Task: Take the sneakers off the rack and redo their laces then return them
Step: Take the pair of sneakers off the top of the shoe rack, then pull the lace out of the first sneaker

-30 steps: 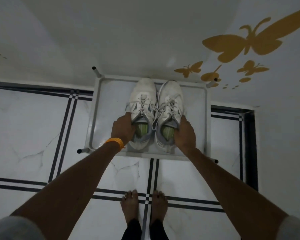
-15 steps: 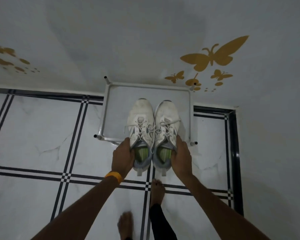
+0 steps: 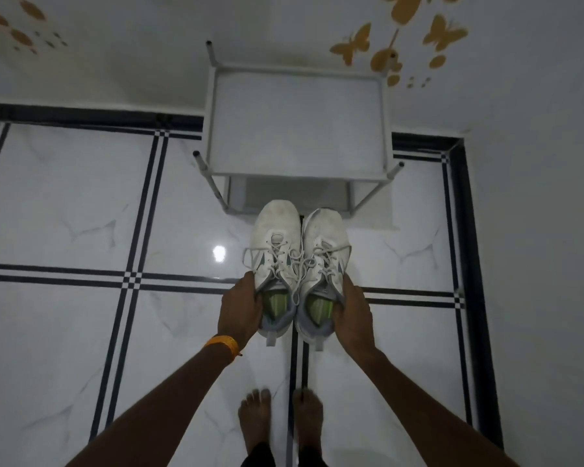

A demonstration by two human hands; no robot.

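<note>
Two white sneakers with grey heels and green insoles are held side by side in the air, toes pointing away from me. My left hand (image 3: pixel 239 306) grips the heel side of the left sneaker (image 3: pixel 275 261). My right hand (image 3: pixel 353 310) grips the heel side of the right sneaker (image 3: pixel 324 264). Their white laces are threaded and hang loosely across the tongues. The white metal shoe rack (image 3: pixel 297 124) stands against the wall beyond the sneakers, its top shelf bare.
White marble floor tiles (image 3: pixel 64 210) with black line borders lie all around. My bare feet (image 3: pixel 280 423) stand below the sneakers. The white wall (image 3: pixel 149 45) behind the rack carries golden butterfly stickers (image 3: pixel 391 52). A black floor border runs along the right wall.
Both hands lifted the sneakers off the rack's top shelf and drew them back toward me. I stepped back, and the rack now sits farther away with its shelf bare.
</note>
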